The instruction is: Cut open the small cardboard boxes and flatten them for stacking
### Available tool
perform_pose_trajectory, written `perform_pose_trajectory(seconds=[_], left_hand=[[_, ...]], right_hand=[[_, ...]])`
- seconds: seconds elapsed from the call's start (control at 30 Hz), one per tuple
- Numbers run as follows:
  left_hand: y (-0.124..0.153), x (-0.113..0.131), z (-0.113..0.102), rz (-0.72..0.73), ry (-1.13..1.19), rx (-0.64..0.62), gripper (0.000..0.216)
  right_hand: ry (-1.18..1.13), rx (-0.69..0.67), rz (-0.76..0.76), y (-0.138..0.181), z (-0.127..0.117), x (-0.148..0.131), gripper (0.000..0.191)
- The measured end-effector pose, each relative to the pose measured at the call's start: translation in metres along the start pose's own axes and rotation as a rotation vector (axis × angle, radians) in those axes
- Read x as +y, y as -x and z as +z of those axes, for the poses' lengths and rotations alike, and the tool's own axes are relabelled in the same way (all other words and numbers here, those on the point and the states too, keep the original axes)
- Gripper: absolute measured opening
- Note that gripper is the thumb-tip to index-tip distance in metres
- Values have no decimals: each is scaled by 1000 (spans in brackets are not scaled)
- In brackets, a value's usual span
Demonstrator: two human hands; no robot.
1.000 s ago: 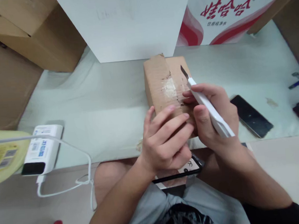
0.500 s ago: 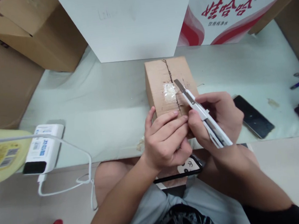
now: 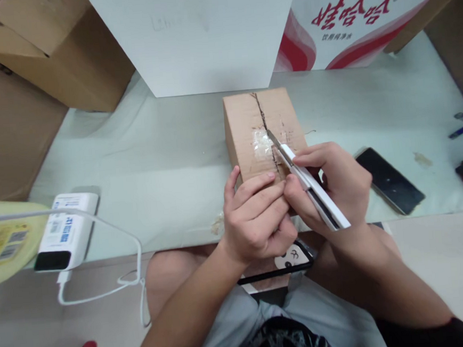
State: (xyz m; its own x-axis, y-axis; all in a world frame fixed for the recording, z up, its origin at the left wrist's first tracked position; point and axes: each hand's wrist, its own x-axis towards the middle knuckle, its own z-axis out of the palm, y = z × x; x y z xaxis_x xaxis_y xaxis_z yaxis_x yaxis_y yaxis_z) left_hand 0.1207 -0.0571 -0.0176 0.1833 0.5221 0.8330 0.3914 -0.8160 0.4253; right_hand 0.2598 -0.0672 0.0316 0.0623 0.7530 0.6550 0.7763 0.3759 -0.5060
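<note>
A small brown cardboard box [image 3: 247, 119] lies on the pale table [image 3: 165, 152], its top seam split and patched with clear tape. My left hand [image 3: 254, 217] rests on the box's near end, fingers curled over it. My right hand [image 3: 332, 187] grips a white utility knife [image 3: 308, 183]. Its blade tip touches the tape at the seam in the middle of the box top.
A black phone [image 3: 390, 179] lies right of the box. A white power bank [image 3: 65, 229] with a cable sits at the left edge. Large cardboard boxes [image 3: 57, 48] and a white panel [image 3: 196, 32] stand behind. Another phone [image 3: 282, 263] rests on my lap.
The raised box flap has dropped flat. My right hand brought the knife from above the box's far right down onto the taped seam.
</note>
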Motion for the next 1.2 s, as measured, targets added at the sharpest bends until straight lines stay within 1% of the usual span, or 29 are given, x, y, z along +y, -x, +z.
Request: perform_pose_trajectory(seconds=[0.4, 0.6, 0.8, 0.93, 1.07, 1.2], left_hand=[[0, -1, 1, 0, -7, 9, 26], [1, -1, 2, -1, 5, 20, 27], [1, -1, 3, -6, 10, 16, 27], [0, 0, 3, -13, -10, 18, 29], [0, -1, 3, -5, -6, 21, 27], [1, -2, 2, 7, -5, 16, 29]], right_hand=[[6, -45, 28, -3, 0, 0, 3], [-36, 15, 9, -2, -1, 1, 2], [1, -82, 62, -6, -2, -1, 4], [-31, -42, 47, -4, -5, 0, 2], [-47, -54, 59, -4, -6, 0, 3], [-39, -30, 40, -4, -5, 0, 4]])
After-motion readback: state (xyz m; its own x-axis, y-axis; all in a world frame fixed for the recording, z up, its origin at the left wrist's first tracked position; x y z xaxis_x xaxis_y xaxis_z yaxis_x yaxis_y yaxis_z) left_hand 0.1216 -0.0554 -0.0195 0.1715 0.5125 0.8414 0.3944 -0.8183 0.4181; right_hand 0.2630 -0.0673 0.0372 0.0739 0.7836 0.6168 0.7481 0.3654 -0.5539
